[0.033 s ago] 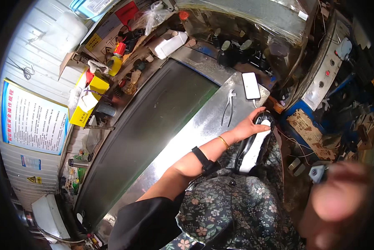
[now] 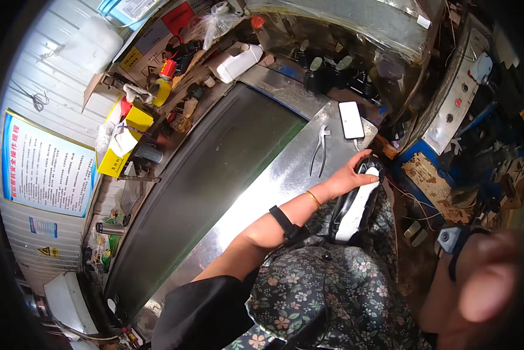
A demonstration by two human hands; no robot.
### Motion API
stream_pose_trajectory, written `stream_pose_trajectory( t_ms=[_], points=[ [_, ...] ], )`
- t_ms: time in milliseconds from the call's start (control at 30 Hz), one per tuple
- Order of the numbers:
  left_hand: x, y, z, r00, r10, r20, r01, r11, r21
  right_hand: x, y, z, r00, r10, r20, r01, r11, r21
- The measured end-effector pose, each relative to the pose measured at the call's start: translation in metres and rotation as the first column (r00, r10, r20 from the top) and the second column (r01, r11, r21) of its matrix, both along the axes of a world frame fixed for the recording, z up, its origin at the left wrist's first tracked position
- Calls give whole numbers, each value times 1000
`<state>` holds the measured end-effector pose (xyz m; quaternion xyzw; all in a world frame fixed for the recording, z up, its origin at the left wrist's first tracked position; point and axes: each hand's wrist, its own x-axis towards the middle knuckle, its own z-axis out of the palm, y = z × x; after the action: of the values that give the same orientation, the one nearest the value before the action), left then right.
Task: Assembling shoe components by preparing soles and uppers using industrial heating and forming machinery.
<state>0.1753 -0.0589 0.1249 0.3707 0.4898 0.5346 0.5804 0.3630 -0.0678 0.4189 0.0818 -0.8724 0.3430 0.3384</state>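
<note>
My left hand (image 2: 355, 177) is closed round the far end of a black shoe upper (image 2: 344, 211) with a long white sole face (image 2: 355, 209) turned up. The shoe lies against my lap, over a dark floral apron (image 2: 320, 286). My right hand (image 2: 486, 286) is raised at the lower right, close to the camera and smeared by motion. Its fingers cannot be made out, nor whether anything is in them. A small camera-like device (image 2: 447, 239) is strapped at that wrist. Pincers (image 2: 320, 151) with long handles lie on the metal bench top beyond my left forearm.
A white-screened phone (image 2: 351, 120) with a cable lies at the bench's far corner. A dark conveyor belt (image 2: 209, 169) runs along the metal bench (image 2: 244, 201). Left of it, a cluttered shelf holds a yellow box (image 2: 125, 143). A control panel (image 2: 460, 93) stands at the right.
My right hand, with the strapped device, has shifted slightly to the right. My left hand and the shoe upper have stayed where they were.
</note>
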Motion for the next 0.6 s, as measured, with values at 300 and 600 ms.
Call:
stream_pose_trajectory(
  t_ms=[300,600],
  points=[
    [7,0,2,991,47,-125,-38,997,72,23,-2,6,990,24,-140,-26,1000,-15],
    [9,-2,2,976,77,-202,-61,995,80,51,-8,19,957,37,-287,-52,998,-45]
  ],
)
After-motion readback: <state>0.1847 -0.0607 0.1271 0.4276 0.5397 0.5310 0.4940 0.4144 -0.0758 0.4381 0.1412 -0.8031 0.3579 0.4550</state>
